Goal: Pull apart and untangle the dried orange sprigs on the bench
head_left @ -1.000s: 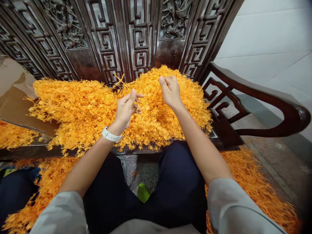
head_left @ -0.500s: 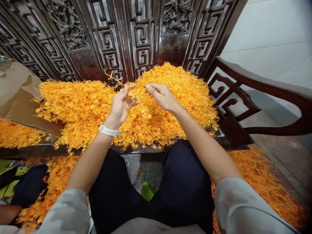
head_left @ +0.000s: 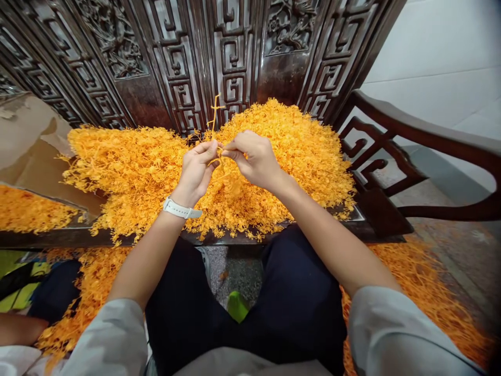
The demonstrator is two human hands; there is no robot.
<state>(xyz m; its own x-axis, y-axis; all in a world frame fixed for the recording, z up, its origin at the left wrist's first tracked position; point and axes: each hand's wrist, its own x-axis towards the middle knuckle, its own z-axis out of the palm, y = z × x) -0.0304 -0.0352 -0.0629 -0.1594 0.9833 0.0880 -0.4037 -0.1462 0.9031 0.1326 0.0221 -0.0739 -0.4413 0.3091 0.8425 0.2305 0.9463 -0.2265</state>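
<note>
My left hand [head_left: 198,169], with a pale watch strap on its wrist, pinches a thin orange branched stem [head_left: 214,117] that looks like plastic. The stem stands nearly upright above the fingertips, with short side twigs near its top. My right hand [head_left: 254,159] is closed, thumb and forefinger pinching at the stem's side close to the left fingertips. What exactly lies between the right fingertips is partly hidden. Both hands are over a large heap of small orange branched pieces [head_left: 297,151] on a dark wooden bench [head_left: 235,240].
A carved wooden backrest [head_left: 143,104] rises behind the heap, and a curved armrest [head_left: 430,130] stands at the right. Torn cardboard [head_left: 35,141] leans at the left. More orange stems [head_left: 426,297] lie on the floor at the right. Another person's arm [head_left: 23,328] shows at lower left.
My right hand has moved left and its fingers now meet the stem by my left hand. The stem has swung from slanting left to nearly upright. My left fingers have closed more.
</note>
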